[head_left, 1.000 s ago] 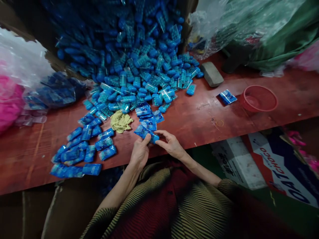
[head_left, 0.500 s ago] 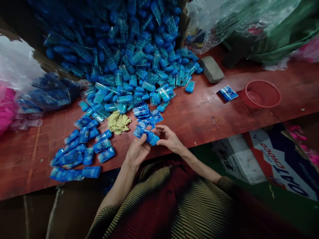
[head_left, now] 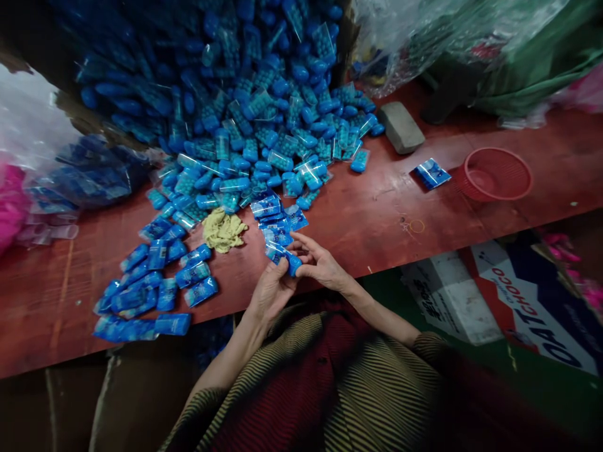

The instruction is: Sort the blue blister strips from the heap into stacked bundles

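Observation:
Close to the table's front edge, both my hands meet at a small blue bottle (head_left: 294, 264) with a printed blue film sleeve (head_left: 275, 252) at its left end. My left hand (head_left: 272, 290) pinches the sleeve side between thumb and fingers. At the cap side, my right hand (head_left: 326, 269) grips with thumb and bent fingers. How far the sleeve covers the bottle is partly hidden by the fingers. Just beyond lie several flat printed sleeves (head_left: 269, 208). A crumpled yellow-green lump (head_left: 224, 230) sits to their left.
Clear bottles with blue beads and caps (head_left: 264, 138) form a large heap at the back. Sleeved bottles (head_left: 141, 285) lie at left on the red table (head_left: 367, 207). Rightward are a grey block (head_left: 401, 128), a sleeve stack (head_left: 430, 174) and a red basket (head_left: 497, 176).
My left hand has shifted right, closer to my right hand. The bottle and sleeve have turned and moved slightly right; my right fingers now reach further over them.

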Tool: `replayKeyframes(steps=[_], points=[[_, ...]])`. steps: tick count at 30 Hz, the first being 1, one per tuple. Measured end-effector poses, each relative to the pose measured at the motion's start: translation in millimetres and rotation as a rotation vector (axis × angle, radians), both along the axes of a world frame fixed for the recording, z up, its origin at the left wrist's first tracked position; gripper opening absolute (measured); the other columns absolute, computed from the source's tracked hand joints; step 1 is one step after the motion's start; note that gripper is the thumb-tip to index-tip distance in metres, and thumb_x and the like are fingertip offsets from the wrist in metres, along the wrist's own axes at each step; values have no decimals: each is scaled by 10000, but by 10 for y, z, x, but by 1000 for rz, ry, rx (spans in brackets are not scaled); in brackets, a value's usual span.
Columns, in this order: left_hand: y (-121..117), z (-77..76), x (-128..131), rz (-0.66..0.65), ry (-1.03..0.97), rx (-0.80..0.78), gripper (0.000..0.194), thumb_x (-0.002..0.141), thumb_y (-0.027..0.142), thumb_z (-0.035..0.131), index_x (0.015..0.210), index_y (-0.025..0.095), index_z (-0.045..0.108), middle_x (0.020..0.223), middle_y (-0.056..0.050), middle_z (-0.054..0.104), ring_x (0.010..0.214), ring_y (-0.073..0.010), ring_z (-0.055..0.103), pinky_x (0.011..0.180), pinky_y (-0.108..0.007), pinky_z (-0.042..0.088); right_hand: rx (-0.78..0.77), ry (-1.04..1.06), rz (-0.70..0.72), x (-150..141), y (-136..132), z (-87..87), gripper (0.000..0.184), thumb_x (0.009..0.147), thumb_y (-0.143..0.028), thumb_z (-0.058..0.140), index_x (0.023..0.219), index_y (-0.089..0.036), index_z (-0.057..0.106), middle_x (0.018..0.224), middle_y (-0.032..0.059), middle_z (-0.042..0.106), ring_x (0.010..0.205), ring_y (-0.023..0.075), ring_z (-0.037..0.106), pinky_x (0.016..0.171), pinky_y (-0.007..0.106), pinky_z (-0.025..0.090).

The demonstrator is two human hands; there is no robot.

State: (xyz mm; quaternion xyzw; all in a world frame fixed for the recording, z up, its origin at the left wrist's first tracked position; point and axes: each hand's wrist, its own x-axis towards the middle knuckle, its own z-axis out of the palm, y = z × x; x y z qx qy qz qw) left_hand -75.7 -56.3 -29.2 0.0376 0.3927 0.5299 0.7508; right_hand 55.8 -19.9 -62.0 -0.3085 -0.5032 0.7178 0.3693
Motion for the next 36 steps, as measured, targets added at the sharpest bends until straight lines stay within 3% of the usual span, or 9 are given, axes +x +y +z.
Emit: replayKeyframes(steps=[4,10,15,19,21,24,27,32,36], points=[[-39,24,54,41,-10,-5,287,767,219,684,1044,167,632,797,-20,699,741,-130,657,769,-239,525,2,-8,-17,-27,-31,-4,721,702,-297,721,1361,-293,428,1135,24,569,871,126,582,844,282,489],[-36,23,-9,-13,-30,-20,339,789,158,638,1127,151,606,863,-62,713,863,-188,673,851,-313,514,-31,60,-14,-6,-13,-26,715,689,-311,734,1343,-304,447,1153,6,573,993,145,572,917,296,461],[-63,-51,-30,-11,-35,28,354,726,129,695,1072,160,626,922,-54,713,864,-169,672,864,-307,513,-72,71,55,-11,-1,-7,691,705,-281,717,1343,-302,452,1226,13,557,1121,161,532,972,300,429],[-108,-60,-122,17,6,26,238,723,196,714,951,160,657,867,-52,722,855,-185,679,869,-324,511,-30,54,118,-72,-9,-57,723,721,-326,709,1375,-293,403,1235,36,553,1069,162,560,911,300,463],[-129,-49,-323,124,19,-2,206,780,328,657,912,169,662,820,-54,726,847,-201,684,868,-352,512,60,-39,105,-84,11,-90,688,742,-350,693,1367,-282,413,1183,46,570,1009,160,577,879,315,475],[-173,-39,-779,461,-1,-32,480,874,563,379,984,184,653,830,-67,731,905,-200,676,872,-362,508,313,-316,-10,-76,110,-96,477,818,-340,624,1275,-252,522,1065,53,601,952,169,571,886,356,460],[-233,-51,-1112,632,7,-21,628,896,596,192,1050,182,639,875,-81,733,921,-170,671,863,-317,507,586,-644,-85,-102,279,-58,325,867,-296,573,1185,-228,592,1056,77,612,976,209,543,897,394,431],[-217,-119,-861,414,18,-144,349,907,386,402,937,146,655,649,-55,701,771,-202,691,816,-376,522,768,-1159,-1,-292,499,-87,207,866,-273,576,1042,-207,664,1054,117,614,976,276,499,795,405,399],[-77,-200,-492,217,128,-128,129,824,244,569,879,139,620,613,-37,683,692,-204,690,722,-341,538,822,-1254,-38,-375,532,-215,199,908,-259,503,933,-219,696,974,96,631,929,252,492,751,363,360]])
